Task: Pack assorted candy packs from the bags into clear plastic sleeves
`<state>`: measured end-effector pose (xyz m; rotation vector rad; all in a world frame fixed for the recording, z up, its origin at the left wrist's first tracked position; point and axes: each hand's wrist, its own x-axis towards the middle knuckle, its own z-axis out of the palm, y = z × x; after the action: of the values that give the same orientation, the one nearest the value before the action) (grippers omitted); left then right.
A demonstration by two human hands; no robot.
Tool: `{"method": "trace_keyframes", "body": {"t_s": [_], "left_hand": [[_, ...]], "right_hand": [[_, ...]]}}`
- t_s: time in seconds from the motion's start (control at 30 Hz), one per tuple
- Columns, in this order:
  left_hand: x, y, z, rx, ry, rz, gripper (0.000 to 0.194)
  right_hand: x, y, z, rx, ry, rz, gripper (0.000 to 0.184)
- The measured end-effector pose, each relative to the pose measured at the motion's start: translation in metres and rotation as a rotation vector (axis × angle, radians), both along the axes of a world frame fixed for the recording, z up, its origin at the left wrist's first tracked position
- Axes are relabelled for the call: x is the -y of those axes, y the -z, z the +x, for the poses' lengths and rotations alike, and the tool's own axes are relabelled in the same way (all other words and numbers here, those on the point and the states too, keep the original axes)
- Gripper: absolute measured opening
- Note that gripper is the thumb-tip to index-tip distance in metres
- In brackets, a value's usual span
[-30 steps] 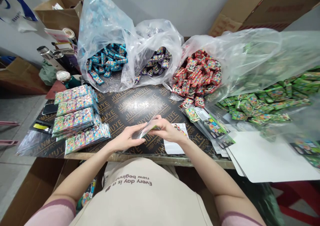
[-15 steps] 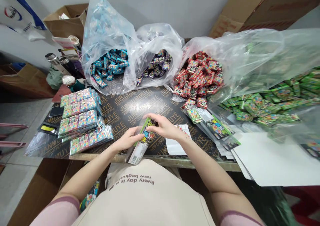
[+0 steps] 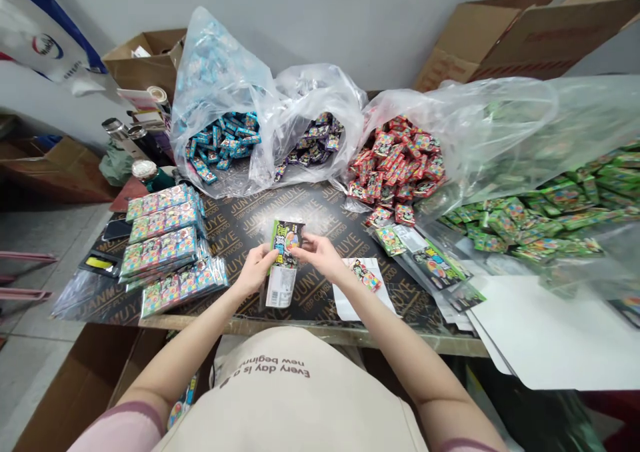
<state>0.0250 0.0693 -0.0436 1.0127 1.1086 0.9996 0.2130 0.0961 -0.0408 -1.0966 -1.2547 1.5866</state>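
Observation:
A flat printed plastic bag [image 3: 287, 244], black and green with a white barcode label at its lower end, is held upright over the table between both hands. My left hand [image 3: 255, 270] pinches its left edge, thumb on the front. On the upper right side, my right hand [image 3: 323, 257] grips the bag by its edge with thumb and fingers. Just right of the hands a white card [image 3: 349, 307] lies on the table, with small colourful packets [image 3: 367, 276] on it, partly behind my right forearm.
Clear sacks of blue boxes [image 3: 227, 142], purple boxes [image 3: 320, 135], red boxes [image 3: 395, 162] and green boxes [image 3: 555, 215] line the back. Filled packs [image 3: 163, 247] are stacked left. More printed bags [image 3: 437, 265] and white sheets [image 3: 540, 332] lie right. Bottles [image 3: 143, 170] stand back left.
The printed bag, first tilted edge-on and then slanted, now faces me upright, slightly farther from my body. My hands have moved to its two sides. The view has shifted a little.

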Motion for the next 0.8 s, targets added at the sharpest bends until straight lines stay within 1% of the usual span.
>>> {"method": "trace_keyframes", "body": {"t_s": [0.03,0.1,0.17,0.2,0.3,0.33,0.37,0.47,0.53,0.6,0.67,0.73,0.8], "left_hand": [[0.0,0.001,0.001,-0.025,0.016,0.007,0.041],[0.0,0.004,0.003,-0.052,0.061,-0.018,0.041],[-0.001,0.007,0.005,-0.031,0.069,-0.072,0.041],[-0.001,0.009,0.006,-0.001,0.047,-0.095,0.042],[-0.001,0.015,0.008,0.077,-0.053,-0.11,0.044],[0.0,0.017,0.008,0.085,-0.067,-0.107,0.044],[0.001,0.019,0.007,0.087,-0.056,-0.112,0.044],[0.005,0.028,0.002,0.1,0.059,-0.17,0.048],[0.008,0.036,-0.001,0.11,0.134,-0.216,0.05],[0.011,0.045,-0.003,0.098,0.14,-0.235,0.048],[0.012,0.053,-0.003,0.067,0.109,-0.228,0.048],[0.013,0.056,-0.002,0.061,0.087,-0.195,0.048],[0.014,0.054,-0.001,0.09,0.103,-0.16,0.05]], "right_hand": [[0.002,0.003,0.0,-0.003,-0.001,0.007,0.044],[0.004,0.007,0.002,0.03,0.053,0.041,0.034],[0.005,0.009,0.006,0.06,0.059,0.002,0.034],[0.007,0.011,0.008,0.058,0.026,-0.05,0.038],[0.017,0.018,0.011,0.004,-0.179,-0.204,0.055],[0.022,0.021,0.012,-0.01,-0.231,-0.227,0.056],[0.026,0.024,0.012,-0.017,-0.249,-0.234,0.054],[0.036,0.033,0.015,-0.042,-0.184,-0.234,0.042],[0.039,0.041,0.018,-0.063,-0.188,-0.258,0.042],[0.043,0.051,0.019,-0.051,-0.195,-0.267,0.043],[0.048,0.061,0.017,0.011,-0.145,-0.225,0.041],[0.053,0.068,0.014,0.082,-0.115,-0.171,0.041],[0.056,0.068,0.011,0.087,-0.123,-0.136,0.048]]}}
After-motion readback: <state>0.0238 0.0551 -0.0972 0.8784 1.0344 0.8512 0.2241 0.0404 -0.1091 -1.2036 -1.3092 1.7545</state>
